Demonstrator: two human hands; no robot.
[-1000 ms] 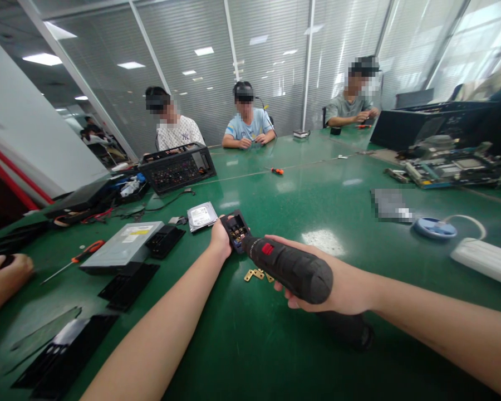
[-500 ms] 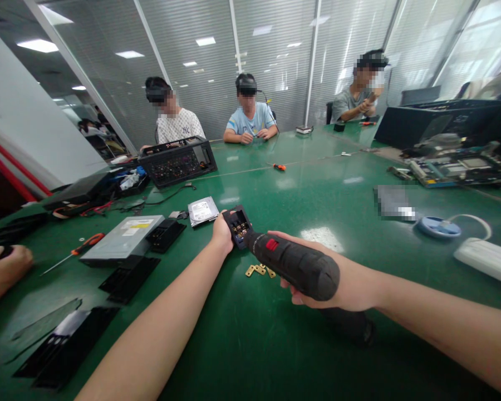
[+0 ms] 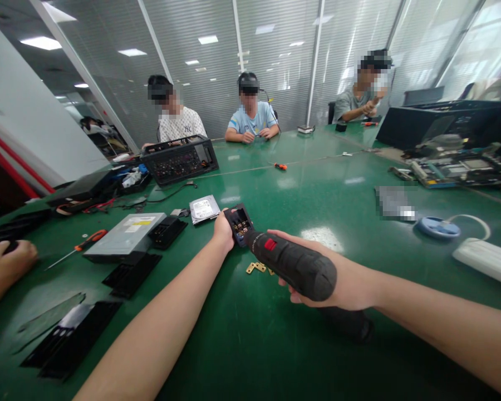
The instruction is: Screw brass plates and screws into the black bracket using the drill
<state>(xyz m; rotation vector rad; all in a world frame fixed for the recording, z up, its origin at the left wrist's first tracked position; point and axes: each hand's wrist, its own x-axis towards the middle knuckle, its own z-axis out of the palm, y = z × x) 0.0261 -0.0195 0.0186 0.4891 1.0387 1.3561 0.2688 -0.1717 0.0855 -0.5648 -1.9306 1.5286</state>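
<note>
My left hand (image 3: 222, 231) is closed around the side of a small black plastic housing (image 3: 234, 213), tilted up off the green table. Brass-coloured metal parts show inside its compartments. My right hand (image 3: 348, 275) grips a black cordless drill (image 3: 296, 264) with a red switch on top. The drill's nose reaches the near edge of the housing; its bit tip is hidden from me. Just below lie several small brass plates (image 3: 256, 267) with holes, partly covered by the drill.
Left of my arm lie a metal optical drive (image 3: 127, 236), a hard drive (image 3: 204, 209), an orange-handled screwdriver (image 3: 92, 239) and black brackets (image 3: 79, 340). Another person's hand (image 3: 12, 262) is at the far left. A white power strip (image 3: 486, 259) lies right. Three people sit opposite.
The whole view has shifted slightly to the right. The drill sits a touch further left against the housing, covering more of the brass plates. Both hands keep their hold.
</note>
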